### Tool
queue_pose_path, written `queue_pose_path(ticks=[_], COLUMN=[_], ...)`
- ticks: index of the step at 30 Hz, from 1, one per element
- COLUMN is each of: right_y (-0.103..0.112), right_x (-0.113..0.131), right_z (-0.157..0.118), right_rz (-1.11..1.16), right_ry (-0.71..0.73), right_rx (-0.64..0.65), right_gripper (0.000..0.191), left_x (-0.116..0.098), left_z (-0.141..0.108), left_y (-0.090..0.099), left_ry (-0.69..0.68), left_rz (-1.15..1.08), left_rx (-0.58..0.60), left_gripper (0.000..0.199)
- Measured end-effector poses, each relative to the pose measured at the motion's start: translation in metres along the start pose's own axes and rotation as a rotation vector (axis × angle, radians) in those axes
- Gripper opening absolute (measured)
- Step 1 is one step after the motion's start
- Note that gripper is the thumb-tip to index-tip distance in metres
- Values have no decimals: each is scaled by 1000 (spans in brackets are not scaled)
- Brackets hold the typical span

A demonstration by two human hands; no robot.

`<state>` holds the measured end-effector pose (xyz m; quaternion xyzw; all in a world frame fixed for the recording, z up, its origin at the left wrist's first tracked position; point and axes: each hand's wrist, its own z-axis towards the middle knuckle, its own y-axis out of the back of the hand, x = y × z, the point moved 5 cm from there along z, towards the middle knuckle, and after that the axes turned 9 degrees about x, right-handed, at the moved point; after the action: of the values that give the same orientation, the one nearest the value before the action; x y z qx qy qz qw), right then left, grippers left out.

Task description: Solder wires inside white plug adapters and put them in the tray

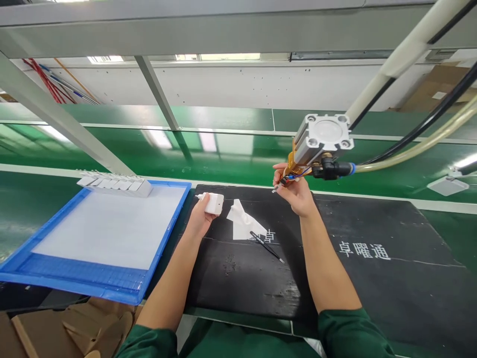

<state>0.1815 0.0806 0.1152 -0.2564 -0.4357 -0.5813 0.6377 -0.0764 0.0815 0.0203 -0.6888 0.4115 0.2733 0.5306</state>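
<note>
A white plug-in power adapter [213, 204] with its pins pointing left is in my left hand [200, 217], whose fingers are closed around it above the black mat [223, 288]. My right hand [299, 196] is raised under the air cylinder [323, 136], its thumb and fingers closed around a small metal-tipped connector [281, 184]. Blue and other thin wires run from there to the cylinder; the fingers partly cover the connector. Between my hands, a crumpled white cloth [242, 221] lies on the mat. Black tweezers [267, 246] rest with one end on the cloth.
To the left, a blue tray [143, 286] lined with a white sheet bears a row of white adapters [115, 184] at its far end. Hoses [413, 136] and a pole reach the cylinder from the upper right. Cardboard [80, 325] stands at lower left. A metal beam [223, 37] crosses overhead.
</note>
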Motion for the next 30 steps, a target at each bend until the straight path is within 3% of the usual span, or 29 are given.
queue_pose_path(ticks=[8, 18, 22, 25, 28, 30], right_y=[0, 1, 6, 10, 14, 17], right_x=[1, 4, 2, 3, 6, 8], right_z=[-1, 1, 0, -1, -1, -2], right_rz=[18, -39, -115, -195, -277, -322], right_ry=[-9, -7, -44, -72, -96, -120], right_rx=[1, 26, 58, 93, 138, 165], right_gripper=[50, 45, 42, 44, 44, 44], left_x=[0, 3, -8, -23, -33, -36], left_z=[3, 13, 15, 8, 2, 1], left_y=[2, 16, 29, 32, 32, 35], left_ry=[16, -33, -173, -304, -289, -229], left_rz=[-11, 109, 407, 822, 1339, 1513], left_rx=[-38, -118, -197, -293, -410, -479], left_gripper=[23, 11, 18, 31, 40, 46])
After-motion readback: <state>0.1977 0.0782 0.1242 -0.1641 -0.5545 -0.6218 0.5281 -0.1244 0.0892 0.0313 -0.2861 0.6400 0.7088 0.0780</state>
